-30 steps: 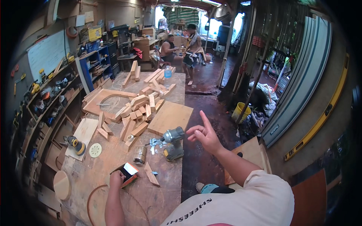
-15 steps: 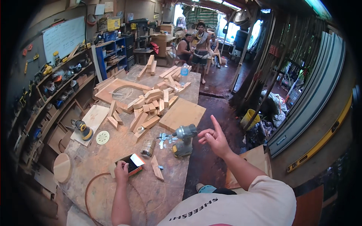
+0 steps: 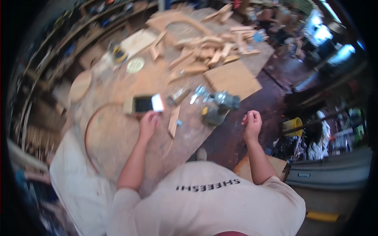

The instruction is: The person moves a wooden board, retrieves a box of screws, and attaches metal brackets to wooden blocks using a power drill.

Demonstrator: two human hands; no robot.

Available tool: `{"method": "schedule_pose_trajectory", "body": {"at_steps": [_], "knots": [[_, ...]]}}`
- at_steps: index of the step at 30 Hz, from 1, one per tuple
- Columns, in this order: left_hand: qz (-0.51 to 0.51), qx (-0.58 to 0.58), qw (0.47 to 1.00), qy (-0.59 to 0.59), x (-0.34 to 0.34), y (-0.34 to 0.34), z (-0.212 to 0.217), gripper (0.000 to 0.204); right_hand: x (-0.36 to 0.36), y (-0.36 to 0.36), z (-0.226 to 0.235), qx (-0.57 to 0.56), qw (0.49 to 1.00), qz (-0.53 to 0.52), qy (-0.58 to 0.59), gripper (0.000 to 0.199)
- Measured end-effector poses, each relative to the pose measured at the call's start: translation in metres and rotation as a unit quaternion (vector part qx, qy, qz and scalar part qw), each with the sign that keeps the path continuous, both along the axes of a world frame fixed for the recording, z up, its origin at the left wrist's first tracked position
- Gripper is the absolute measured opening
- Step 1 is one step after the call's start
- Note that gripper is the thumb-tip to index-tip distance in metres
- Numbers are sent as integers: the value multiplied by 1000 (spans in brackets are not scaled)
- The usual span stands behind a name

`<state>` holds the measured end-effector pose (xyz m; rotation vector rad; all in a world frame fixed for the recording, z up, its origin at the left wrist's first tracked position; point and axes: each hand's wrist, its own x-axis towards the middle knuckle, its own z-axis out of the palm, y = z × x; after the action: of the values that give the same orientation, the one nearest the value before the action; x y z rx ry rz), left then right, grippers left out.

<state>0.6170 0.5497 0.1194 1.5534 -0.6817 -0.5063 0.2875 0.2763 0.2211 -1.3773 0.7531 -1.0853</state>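
Note:
My left hand (image 3: 149,122) is at the near edge of a small open cardboard box (image 3: 128,106) with a dark inside and a white flap. Motion blurs its fingers, so their grip on the box is unclear. My right hand (image 3: 252,121) is raised beyond the table's right edge, fingers curled in, with nothing visible in them. Between the hands a grey and yellow cordless drill (image 3: 225,100) stands on its battery. Left of it lie a clear jar (image 3: 179,95), small shiny metal pieces (image 3: 200,93) and an angled wood strip (image 3: 173,122).
Cut wood blocks (image 3: 208,51) are heaped on the table (image 3: 106,131), beside a flat wooden board (image 3: 232,78). A sander (image 3: 119,53), a perforated disc (image 3: 135,65) and a thin brown hoop (image 3: 87,135) lie leftward. A yellow bucket (image 3: 293,126) stands right.
The view has tilted down and turned, with blur. My right hand has lowered, and its pointing index finger has curled in. My left hand has shifted from the box's left side to its near right edge.

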Motion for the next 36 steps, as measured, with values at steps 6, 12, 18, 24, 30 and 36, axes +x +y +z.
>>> {"method": "schedule_pose_trajectory", "body": {"at_steps": [6,12,18,24,30,36], "knots": [[62,137,986,68,-37,-10,-6,25,8,24,-61,35,950,270,155,8],[142,282,942,-117,-77,-39,0,31,68,46,-96,-136,844,470,219,18],[171,290,925,-178,-91,-47,-16,46,163,63,-127,-198,876,382,217,23],[137,255,936,-200,-88,-42,-11,50,184,67,-139,-182,845,399,306,20],[35,248,946,-205,-83,-35,-14,48,164,59,-130,61,801,496,329,17],[12,222,950,-218,-77,-35,-15,50,157,72,-115,135,815,451,337,16]]}}
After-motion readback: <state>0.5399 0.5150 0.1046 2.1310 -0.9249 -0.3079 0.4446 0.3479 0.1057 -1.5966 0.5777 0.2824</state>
